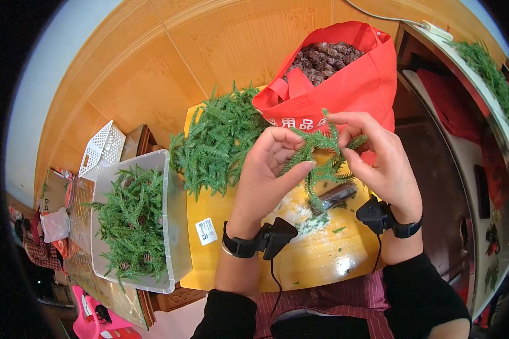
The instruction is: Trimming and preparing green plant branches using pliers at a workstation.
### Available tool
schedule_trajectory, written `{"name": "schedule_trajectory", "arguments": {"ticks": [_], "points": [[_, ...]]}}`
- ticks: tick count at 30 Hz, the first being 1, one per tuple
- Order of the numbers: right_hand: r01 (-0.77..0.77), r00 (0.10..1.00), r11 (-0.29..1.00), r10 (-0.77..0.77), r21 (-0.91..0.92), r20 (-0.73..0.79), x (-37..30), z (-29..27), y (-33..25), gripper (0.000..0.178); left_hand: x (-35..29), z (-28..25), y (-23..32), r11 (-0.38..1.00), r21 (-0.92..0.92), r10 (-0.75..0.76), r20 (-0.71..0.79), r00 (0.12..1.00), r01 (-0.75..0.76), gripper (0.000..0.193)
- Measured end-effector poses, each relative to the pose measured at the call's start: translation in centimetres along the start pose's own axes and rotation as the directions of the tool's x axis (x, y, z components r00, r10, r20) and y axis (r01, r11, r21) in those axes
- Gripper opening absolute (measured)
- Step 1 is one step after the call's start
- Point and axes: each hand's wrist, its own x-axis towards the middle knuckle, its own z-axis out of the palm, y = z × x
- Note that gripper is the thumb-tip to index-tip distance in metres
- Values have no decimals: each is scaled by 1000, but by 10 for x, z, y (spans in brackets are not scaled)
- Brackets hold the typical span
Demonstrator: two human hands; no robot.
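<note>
Above the yellow tabletop I hold a green artificial pine sprig with several needle-covered branches. My left hand is closed on its left side, thumb and fingers pinching a branch. My right hand has its fingers bent around the branches on the right, with the thumb against them. Just below the sprig lies a glossy dark brown cylinder, partly covered by a branch tip. Small green bits and white specks are scattered around it. A black device is strapped to each of my wrists.
A pile of green sprigs lies at the back left of the yellow table. Behind my hands stands a red bag full of pine cones. On the left, a clear plastic bin holds sprigs with cones. A white label lies nearby.
</note>
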Motion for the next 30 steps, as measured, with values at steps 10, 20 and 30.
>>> {"name": "schedule_trajectory", "arguments": {"ticks": [10,20,30], "points": [[139,984,969,-111,-205,141,-1,4,-8,75,-2,9,7,999,41,-12,-60,998,14,40],[119,993,937,-109,-327,49,0,14,-13,71,-1,8,5,1000,-2,21,-68,997,-22,40],[190,979,915,-203,-357,0,1,8,-9,63,-2,11,14,1000,2,-23,-26,999,23,41]]}}
